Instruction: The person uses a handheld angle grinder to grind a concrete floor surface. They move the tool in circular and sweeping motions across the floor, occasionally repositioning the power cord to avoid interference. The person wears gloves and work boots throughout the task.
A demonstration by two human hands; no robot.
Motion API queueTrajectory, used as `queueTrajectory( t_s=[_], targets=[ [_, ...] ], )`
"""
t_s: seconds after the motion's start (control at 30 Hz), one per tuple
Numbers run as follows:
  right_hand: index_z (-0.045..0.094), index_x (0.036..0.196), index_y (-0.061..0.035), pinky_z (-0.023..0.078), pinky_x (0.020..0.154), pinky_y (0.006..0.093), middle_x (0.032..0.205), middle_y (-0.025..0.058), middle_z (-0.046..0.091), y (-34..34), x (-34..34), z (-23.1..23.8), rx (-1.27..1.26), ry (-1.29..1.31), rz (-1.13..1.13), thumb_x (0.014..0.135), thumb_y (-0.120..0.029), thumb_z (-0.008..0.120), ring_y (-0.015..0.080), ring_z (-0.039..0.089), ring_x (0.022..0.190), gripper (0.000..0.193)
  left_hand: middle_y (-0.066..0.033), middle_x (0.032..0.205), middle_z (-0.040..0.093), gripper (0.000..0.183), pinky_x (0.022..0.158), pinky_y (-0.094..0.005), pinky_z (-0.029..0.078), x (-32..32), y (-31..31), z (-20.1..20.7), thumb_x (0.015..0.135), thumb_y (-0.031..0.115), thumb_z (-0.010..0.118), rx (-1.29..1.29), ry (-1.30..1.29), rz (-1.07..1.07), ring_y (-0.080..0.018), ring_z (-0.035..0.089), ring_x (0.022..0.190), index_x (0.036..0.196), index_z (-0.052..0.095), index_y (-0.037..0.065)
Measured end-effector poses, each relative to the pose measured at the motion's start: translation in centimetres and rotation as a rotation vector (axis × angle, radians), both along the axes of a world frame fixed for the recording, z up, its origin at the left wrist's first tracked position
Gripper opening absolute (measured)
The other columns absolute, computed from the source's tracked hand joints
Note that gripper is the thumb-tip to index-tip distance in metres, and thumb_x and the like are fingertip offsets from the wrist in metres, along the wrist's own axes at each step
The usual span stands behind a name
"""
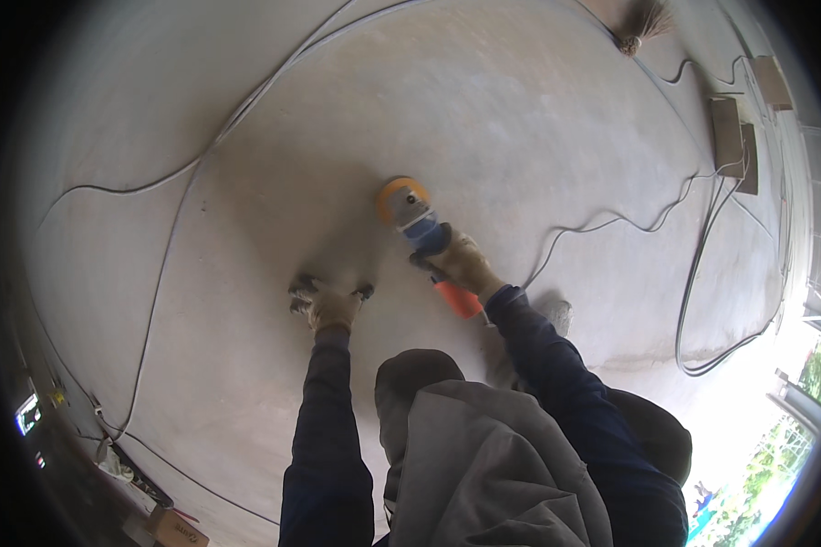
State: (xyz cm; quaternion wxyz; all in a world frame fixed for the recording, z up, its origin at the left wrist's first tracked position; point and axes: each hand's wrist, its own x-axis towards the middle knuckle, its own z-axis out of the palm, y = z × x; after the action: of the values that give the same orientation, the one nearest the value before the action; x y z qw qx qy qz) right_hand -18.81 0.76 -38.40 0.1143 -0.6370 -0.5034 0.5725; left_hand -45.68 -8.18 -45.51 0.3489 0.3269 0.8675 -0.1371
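My right hand (462, 263), in a pale work glove with dark fingertips, wraps round the body of an angle grinder (421, 228). The tool has a yellow-orange disc or guard at its head, a blue middle and an orange-red rear end. Its head is down at the grey concrete floor (483, 118), though whether the disc touches is hidden. To the left of the grinder, my gloved left hand (330, 306) is spread low over the floor and holds nothing. From this view I cannot tell whether its fingertips press on the surface.
A thin cord (602, 221) snakes from near my right arm to brown blocks (732, 137) at the right. Long cables (246, 105) cross the floor on the left. A broom head (631, 44) lies far right; a cardboard box (175, 527) stands near left. My shoe (557, 314) is beside my right forearm.
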Motion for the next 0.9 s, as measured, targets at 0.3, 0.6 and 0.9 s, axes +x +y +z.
queueTrajectory(
  t_s=[0.3,0.6,0.9],
  targets=[
    [0.066,0.114,-0.0019,0.061,0.059,0.0369,0.084,0.0054,0.068,1.5,10.8,-0.5,-0.075,0.106,-0.551,0.091,-0.021,0.088,0.0185,0.072,0.07,0.037,-0.0391,0.175,0.012,0.133,0.122,-0.0616,0.041,1.1,0.9,2.6,0.078,0.057,0.093,0.05,-0.022,0.026,-0.0582,0.023,0.159,0.171,0.019,-0.002],
    [0.069,0.116,-0.0008,0.061,0.071,0.0417,0.099,0.0159,0.079,3.8,-7.9,-2.6,0.089,0.154,0.002,0.088,-0.033,0.087,0.0258,0.077,0.08,0.046,-0.035,0.178,-0.001,0.137,0.117,-0.0754,0.039,0.9,0.8,2.2,0.076,0.063,0.093,0.008,0.024,0.002,-0.0637,0.001,0.162,0.175,0.016,0.008],
    [0.078,0.107,0.0006,0.06,0.082,0.0435,0.099,0.0197,0.08,20.7,-18.9,-7.7,0.268,0.156,0.227,0.084,-0.045,0.083,0.0331,0.079,0.092,0.051,-0.0341,0.179,0.002,0.128,0.122,-0.0725,0.034,1.8,1.1,2.2,0.08,0.058,0.092,-0.012,-0.072,0.031,-0.0607,0.004,0.163,0.174,0.022,0.007]
  ],
)
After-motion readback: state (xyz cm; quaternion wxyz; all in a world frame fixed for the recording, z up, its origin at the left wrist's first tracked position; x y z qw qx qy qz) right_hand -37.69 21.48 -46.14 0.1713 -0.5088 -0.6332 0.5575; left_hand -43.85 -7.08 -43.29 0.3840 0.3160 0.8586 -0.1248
